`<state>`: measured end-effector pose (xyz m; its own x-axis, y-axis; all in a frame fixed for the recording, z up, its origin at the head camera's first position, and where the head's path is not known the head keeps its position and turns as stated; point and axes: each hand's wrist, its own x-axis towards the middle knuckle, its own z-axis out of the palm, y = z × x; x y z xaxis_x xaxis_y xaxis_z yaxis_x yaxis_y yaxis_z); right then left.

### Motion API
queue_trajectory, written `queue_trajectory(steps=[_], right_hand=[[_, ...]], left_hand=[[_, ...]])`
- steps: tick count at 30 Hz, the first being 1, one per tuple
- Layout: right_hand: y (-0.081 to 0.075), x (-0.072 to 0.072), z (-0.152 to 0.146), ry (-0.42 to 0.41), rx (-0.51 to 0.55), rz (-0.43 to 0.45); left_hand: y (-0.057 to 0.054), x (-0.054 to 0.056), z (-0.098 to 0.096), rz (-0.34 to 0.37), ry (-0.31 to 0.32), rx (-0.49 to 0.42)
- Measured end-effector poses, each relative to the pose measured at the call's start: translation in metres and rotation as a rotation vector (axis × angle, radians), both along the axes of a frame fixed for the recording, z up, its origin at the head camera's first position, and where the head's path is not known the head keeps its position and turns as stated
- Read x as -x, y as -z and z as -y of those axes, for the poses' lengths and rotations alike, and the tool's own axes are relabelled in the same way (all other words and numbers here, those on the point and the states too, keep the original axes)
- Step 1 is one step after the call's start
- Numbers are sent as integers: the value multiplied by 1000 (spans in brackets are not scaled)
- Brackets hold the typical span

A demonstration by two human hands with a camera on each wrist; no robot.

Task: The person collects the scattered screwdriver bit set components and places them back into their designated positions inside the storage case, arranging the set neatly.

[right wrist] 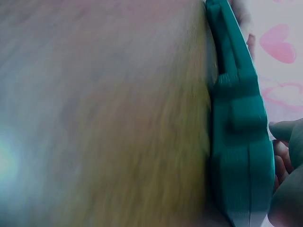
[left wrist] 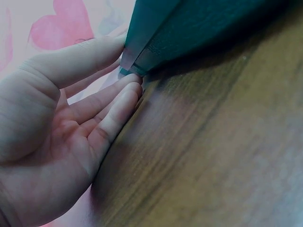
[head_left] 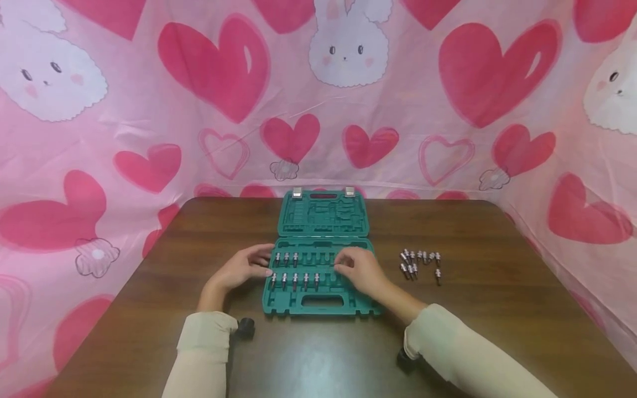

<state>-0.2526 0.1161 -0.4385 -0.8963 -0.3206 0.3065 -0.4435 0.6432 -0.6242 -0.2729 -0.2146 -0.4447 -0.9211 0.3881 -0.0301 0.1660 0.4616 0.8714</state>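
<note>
An open green plastic case [head_left: 278, 301] lies on the table, its lid [head_left: 323, 213] tipped back behind it. Two rows of short metal bit sockets [head_left: 296, 281] stand in the left part of its tray. At the case's left edge, my left hand [head_left: 239, 270] rests with loosely extended fingers; in the left wrist view its thumb [left wrist: 90, 59] touches the case side. My right hand [head_left: 362, 271] is over the right part of the tray, fingers bent and fingertips close to the upper row's slots. Whether it pinches a socket I cannot tell.
Several more bit sockets [head_left: 410, 257] lie loose on the brown table [head_left: 473, 320] right of the case, one [head_left: 438, 275] a little apart. A pink cloth [head_left: 318, 138] with hearts and rabbits hangs round the table's back and sides.
</note>
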Motion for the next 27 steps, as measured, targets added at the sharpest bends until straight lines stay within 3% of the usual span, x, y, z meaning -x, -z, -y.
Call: queue_trajectory(steps=[5, 8, 11, 17, 27], right_hand=[[-1, -2, -12, 33, 19, 36], [-1, -3, -20, 33, 27, 32], [-1, -4, -29, 22, 32, 25], [-4, -4, -45, 48, 2, 42], [-2, -2, -75, 88, -39, 48]], left_hand=[[0, 0, -1, 4, -1, -12], [-11, -6, -5, 17, 4, -16], [-12, -6, -6, 22, 7, -14], [3, 3, -1, -6, 5, -12], [3, 2, 0, -10, 1, -14]])
